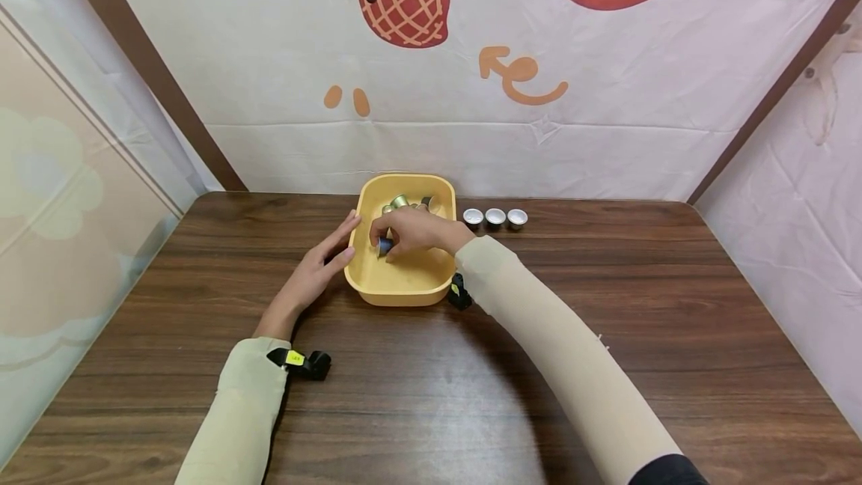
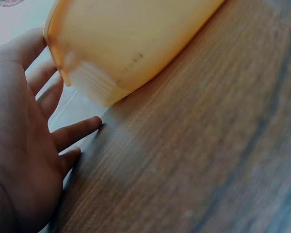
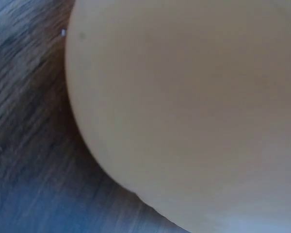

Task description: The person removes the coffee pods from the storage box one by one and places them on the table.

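tub is yellow, pod mostly blue, another pod kinda gold-green, cups white inside w/ dk sides. table = dk brown woodgrain, sleeves cream, backdrop white w/ red + orange prints btw

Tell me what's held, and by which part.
The right hand pinches a blue capsule, exact contact spot unclear; the left hand only touches the yellow tub.
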The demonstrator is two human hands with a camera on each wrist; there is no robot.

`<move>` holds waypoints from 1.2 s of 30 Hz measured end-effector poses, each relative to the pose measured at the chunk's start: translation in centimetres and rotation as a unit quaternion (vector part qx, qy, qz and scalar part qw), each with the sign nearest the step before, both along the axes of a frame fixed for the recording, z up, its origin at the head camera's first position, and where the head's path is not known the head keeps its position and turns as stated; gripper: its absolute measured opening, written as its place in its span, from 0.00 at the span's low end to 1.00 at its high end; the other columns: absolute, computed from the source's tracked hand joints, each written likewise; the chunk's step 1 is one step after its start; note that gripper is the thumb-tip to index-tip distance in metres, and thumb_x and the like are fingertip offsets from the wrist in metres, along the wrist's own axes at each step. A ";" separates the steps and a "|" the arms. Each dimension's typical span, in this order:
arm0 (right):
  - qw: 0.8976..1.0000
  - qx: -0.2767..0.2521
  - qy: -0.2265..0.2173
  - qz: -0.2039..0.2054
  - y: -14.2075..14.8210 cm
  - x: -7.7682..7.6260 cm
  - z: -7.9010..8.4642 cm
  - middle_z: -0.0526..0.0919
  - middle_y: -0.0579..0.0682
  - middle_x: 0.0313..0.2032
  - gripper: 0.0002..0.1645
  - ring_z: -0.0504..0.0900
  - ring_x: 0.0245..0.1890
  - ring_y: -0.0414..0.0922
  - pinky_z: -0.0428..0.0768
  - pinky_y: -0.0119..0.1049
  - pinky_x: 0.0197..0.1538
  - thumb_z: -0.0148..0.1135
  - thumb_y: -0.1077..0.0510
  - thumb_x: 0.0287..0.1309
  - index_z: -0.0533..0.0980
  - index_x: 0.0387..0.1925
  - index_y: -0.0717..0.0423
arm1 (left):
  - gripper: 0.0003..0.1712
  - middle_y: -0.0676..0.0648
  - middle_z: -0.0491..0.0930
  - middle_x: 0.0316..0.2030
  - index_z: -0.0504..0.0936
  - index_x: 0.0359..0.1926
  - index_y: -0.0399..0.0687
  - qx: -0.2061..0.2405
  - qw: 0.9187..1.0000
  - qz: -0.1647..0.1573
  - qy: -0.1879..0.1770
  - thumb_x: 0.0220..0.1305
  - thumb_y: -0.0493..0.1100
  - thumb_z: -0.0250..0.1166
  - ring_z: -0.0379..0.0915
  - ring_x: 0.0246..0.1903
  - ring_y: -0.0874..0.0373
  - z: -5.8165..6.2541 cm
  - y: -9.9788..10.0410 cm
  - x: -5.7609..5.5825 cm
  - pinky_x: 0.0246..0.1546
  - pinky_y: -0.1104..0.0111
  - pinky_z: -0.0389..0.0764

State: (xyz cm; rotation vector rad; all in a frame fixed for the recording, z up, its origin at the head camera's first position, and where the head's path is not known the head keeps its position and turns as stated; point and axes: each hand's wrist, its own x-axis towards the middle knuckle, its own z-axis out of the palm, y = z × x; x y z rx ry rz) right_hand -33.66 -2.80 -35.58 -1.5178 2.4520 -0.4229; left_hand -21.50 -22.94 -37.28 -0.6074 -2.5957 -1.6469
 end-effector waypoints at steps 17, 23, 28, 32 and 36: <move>1.000 -0.013 0.001 0.002 0.1 0.3 0.0 0.79 0.41 0.31 0.14 0.75 0.31 0.37 0.71 0.29 0.37 0.73 0.57 0.49 0.79 0.38 0.48 | 0.30 0.47 0.45 0.74 0.57 0.73 0.49 0.000 1.000 -0.001 0.004 0.73 0.40 0.51 0.40 0.72 0.53 0.1 0.0 0.1 0.67 0.47 0.48; 0.999 -0.028 -0.019 -0.008 0.4 0.3 0.1 0.80 0.40 0.33 0.15 0.77 0.32 0.35 0.73 0.27 0.38 0.74 0.56 0.49 0.79 0.40 0.48 | 0.30 0.46 0.45 0.74 0.57 0.73 0.48 0.001 1.000 -0.002 0.007 0.73 0.40 0.51 0.40 0.72 0.53 0.0 0.0 0.1 0.67 0.47 0.48; 0.998 -0.066 -0.021 -0.012 1.1 0.3 0.6 0.80 0.38 0.36 0.17 0.78 0.36 0.35 0.74 0.26 0.42 0.74 0.57 0.49 0.79 0.42 0.50 | 0.30 0.46 0.45 0.74 0.57 0.73 0.47 -0.002 1.000 -0.001 0.006 0.73 0.38 0.51 0.40 0.72 0.52 0.0 0.1 0.0 0.66 0.45 0.47; 0.993 -0.111 -0.021 -0.024 2.4 0.6 1.6 0.82 0.38 0.37 0.17 0.79 0.38 0.35 0.74 0.29 0.42 0.74 0.58 0.49 0.80 0.42 0.49 | 0.30 0.46 0.46 0.74 0.58 0.73 0.45 -0.004 1.000 0.000 0.006 0.73 0.39 0.51 0.40 0.72 0.52 -0.1 0.1 0.0 0.66 0.45 0.46; 0.988 -0.146 -0.029 -0.047 3.6 0.8 2.4 0.82 0.37 0.38 0.17 0.79 0.37 0.33 0.75 0.30 0.39 0.74 0.57 0.49 0.81 0.43 0.48 | 0.30 0.46 0.46 0.74 0.59 0.72 0.46 0.003 1.000 0.003 0.008 0.72 0.36 0.52 0.40 0.72 0.52 -0.1 0.2 0.0 0.67 0.46 0.46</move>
